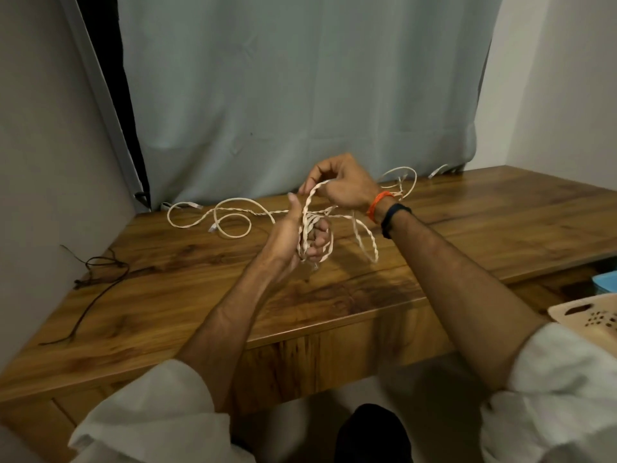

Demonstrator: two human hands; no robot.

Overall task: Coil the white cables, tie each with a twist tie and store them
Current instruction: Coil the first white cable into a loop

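Head view, looking down at a wooden desk [334, 295] set against a pale curtain [300, 78]. Two bare forearms reach forward from rolled white sleeves [160, 406]. The left hand [293, 242] is raised above the desk, thumb upright, its fingers curled around several loops of twisted white cable [315, 235] gathered into a small coil. The right hand [340, 185] sits just above and beyond it, fingers bent and pinching a strand of the same cable that rises from the coil. One loop hangs down to the right of the coil, below the right wrist. The rest of the white cable trails across the desk: curving loops lie to the left toward the curtain, and more loops rest behind the right wrist near the curtain's hem. How many separate white cables make up the tangle cannot be told. The right wrist wears two bands, one orange band [379, 202] and one dark band [394, 218]. One thin dark cord [100, 272] lies loosely looped on the desk's left side, well apart from the hands. At the right edge, partly cut off, stand two containers: a beige basket [587, 317] with a handle slot and small holes, and behind it a corner of a blue bin [606, 282]; the contents of both are out of sight.
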